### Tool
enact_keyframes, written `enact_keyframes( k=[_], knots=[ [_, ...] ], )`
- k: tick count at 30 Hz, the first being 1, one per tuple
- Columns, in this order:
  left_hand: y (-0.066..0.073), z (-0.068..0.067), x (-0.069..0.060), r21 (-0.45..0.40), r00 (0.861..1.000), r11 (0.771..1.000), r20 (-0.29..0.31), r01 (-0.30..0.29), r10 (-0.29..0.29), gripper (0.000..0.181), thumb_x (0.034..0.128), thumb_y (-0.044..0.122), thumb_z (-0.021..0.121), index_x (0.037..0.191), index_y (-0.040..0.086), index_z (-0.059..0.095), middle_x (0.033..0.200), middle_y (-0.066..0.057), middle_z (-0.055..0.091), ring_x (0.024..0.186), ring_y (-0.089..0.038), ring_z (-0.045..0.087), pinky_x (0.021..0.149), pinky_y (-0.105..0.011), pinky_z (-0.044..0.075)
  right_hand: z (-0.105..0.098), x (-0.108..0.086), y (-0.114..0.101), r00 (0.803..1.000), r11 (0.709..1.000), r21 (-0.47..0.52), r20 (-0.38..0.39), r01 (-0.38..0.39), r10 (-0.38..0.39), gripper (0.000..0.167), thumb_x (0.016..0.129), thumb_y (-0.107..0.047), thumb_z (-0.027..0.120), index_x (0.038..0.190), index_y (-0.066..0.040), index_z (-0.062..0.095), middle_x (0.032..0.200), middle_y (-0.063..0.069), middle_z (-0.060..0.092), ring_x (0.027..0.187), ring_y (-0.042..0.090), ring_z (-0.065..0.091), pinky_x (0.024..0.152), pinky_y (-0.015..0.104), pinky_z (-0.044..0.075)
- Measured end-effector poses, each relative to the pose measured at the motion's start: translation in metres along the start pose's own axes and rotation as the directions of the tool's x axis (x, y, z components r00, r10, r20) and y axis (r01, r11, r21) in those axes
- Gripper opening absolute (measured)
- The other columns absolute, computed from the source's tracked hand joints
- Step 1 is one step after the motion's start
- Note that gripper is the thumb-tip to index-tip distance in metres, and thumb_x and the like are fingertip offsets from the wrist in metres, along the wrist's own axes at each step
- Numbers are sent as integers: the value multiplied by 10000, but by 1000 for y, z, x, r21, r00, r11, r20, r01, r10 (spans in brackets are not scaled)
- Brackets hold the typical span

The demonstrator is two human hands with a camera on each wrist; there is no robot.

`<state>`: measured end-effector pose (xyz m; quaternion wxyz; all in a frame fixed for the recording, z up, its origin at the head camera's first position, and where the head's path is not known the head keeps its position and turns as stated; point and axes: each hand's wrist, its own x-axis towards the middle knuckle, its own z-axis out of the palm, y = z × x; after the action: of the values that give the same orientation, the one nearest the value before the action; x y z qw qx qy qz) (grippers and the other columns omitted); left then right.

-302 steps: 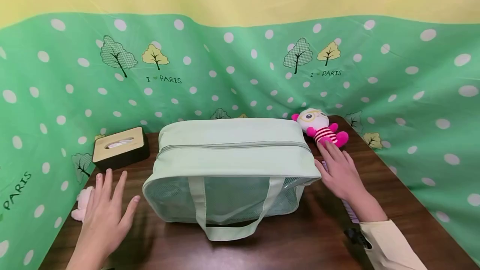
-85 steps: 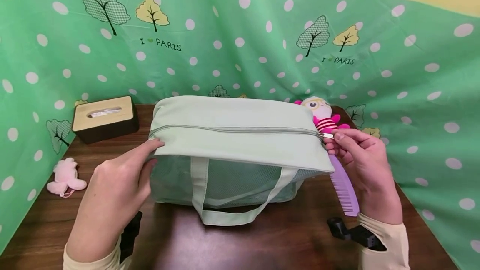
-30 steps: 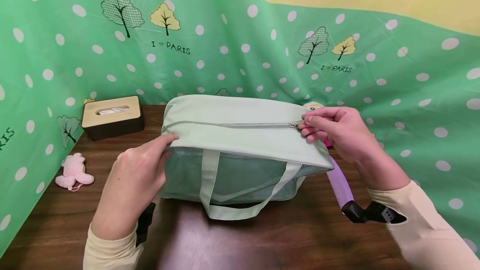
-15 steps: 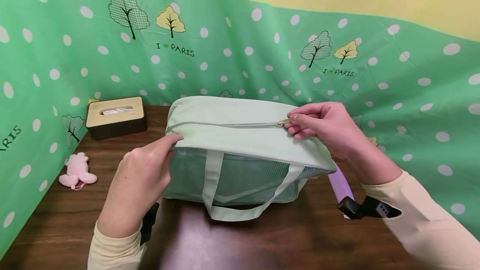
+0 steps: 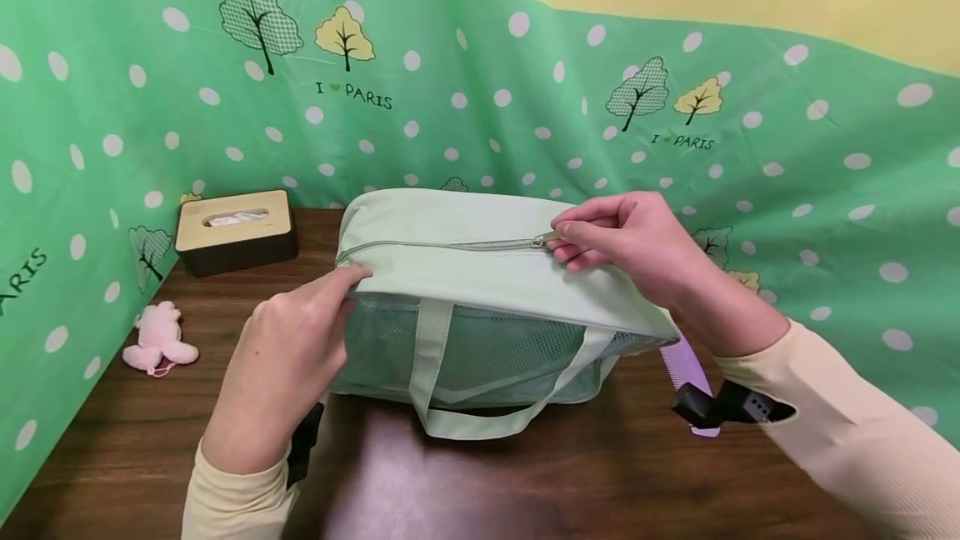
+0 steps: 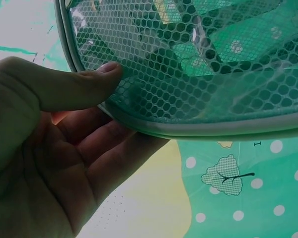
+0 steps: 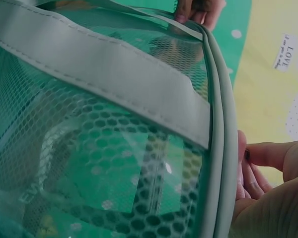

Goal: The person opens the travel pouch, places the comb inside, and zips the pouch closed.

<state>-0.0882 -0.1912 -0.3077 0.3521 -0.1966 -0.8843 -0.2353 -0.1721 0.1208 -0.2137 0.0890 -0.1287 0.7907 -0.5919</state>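
Note:
A pale green handbag with clear mesh sides stands mid-table in the head view, its strap handle hanging in front. My left hand pinches its upper left corner; in the left wrist view the thumb lies on the mesh and the fingers go under the piped edge. On the top, right of centre, my right hand pinches the metal zipper pull between thumb and fingers. Leftward from the pull runs the grey zipper. My hand hides the stretch to its right.
A tissue box with a wooden lid stands back left on the brown table. Nearer lies a small pink plush toy. A purple comb is right of the bag, partly under my wrist. A patterned cloth hangs behind.
Earlier both hands were spread beside the bag. Then my left took its corner and my right took the zipper pull at the right end. The pull has since moved left along the top.

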Motion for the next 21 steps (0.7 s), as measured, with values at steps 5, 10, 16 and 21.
enact_keyframes(
  k=[5,10,16,21],
  knots=[
    [1,0,0,-1,1000,1000,-9,8,-8,419,788,-210,707,1140,17,703,982,-152,774,683,-333,729,611,-507,586,10,4,-2,1000,999,40,-7,3,-3,297,967,29,653,1164,246,602,846,53,773,738,146,747,715,298,621],
    [0,1,-1,-1,1000,1000,-14,2,-2,406,787,-210,704,1131,5,702,966,-152,772,680,-330,727,608,-507,585,19,6,-6,1000,998,62,-30,5,-3,304,975,21,649,1177,244,605,853,61,772,752,151,749,737,293,620],
    [-1,1,0,-1,1000,1000,-12,-3,3,394,786,-208,705,1123,-3,697,955,-157,769,696,-330,732,613,-504,586,30,9,-11,1000,999,46,-28,-1,3,310,981,13,645,1202,227,610,854,55,772,761,138,748,758,288,617],
    [0,0,0,-2,1000,1000,-14,1,-1,403,786,-211,700,1127,3,695,960,-154,769,707,-334,735,613,-507,586,41,14,-15,1000,998,59,-4,6,-6,301,979,15,650,1191,226,620,847,75,770,756,136,744,761,283,616]
  ],
)
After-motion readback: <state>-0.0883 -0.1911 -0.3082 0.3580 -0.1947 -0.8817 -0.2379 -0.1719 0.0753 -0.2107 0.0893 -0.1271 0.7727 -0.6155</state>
